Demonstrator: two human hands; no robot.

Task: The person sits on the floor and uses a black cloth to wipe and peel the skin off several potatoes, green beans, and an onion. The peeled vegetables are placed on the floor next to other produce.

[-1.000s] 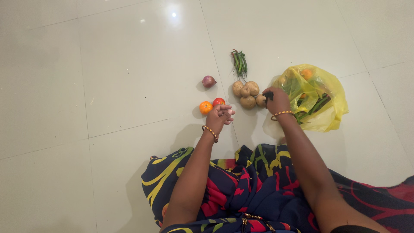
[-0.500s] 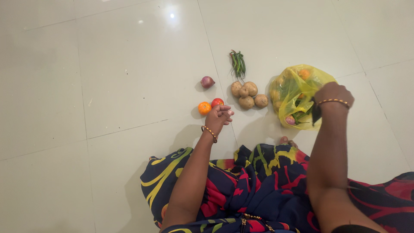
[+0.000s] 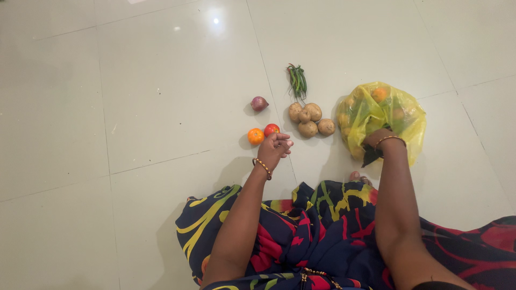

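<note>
Grip, right hand (image 3: 379,140): the fingers are sunk in the mouth of the yellow bag (image 3: 400,110), right of centre frame, and hidden by its folds. It cannot be told whether they are spread or pinching an item. A bangle sits at the wrist. A dark object (image 3: 370,156) lies just below the wrist; its kind cannot be told.

Grip, left hand (image 3: 276,147): the fingers are loosely curled, tips pointing to the right of the frame. Nothing shows in them; whether they enclose anything cannot be told. The hand is just beside the red tomato (image 3: 272,129), possibly touching it.

Bag contents: round orange and yellowish produce shows through the plastic, bunched toward the top and left of the bag.

Layout on the floor (image 3: 161,96), centre frame:
- Orange tomato (image 3: 256,136), touching the red one, on its left.
- Four potatoes (image 3: 310,119) in a cluster, between the tomatoes and the bag.
- Onion (image 3: 259,103), alone, above the tomatoes.
- Green chillies (image 3: 297,80) in a bundle, just above the potatoes.

Step in hand, by judgement: the right hand is working inside the bag, while like items lie grouped on the floor.

Requirement for a lift from the bag: a firm hold on one piece, and a withdrawal that clears the loose plastic so it neither snags nor drags the bag toward the potatoes.
</note>
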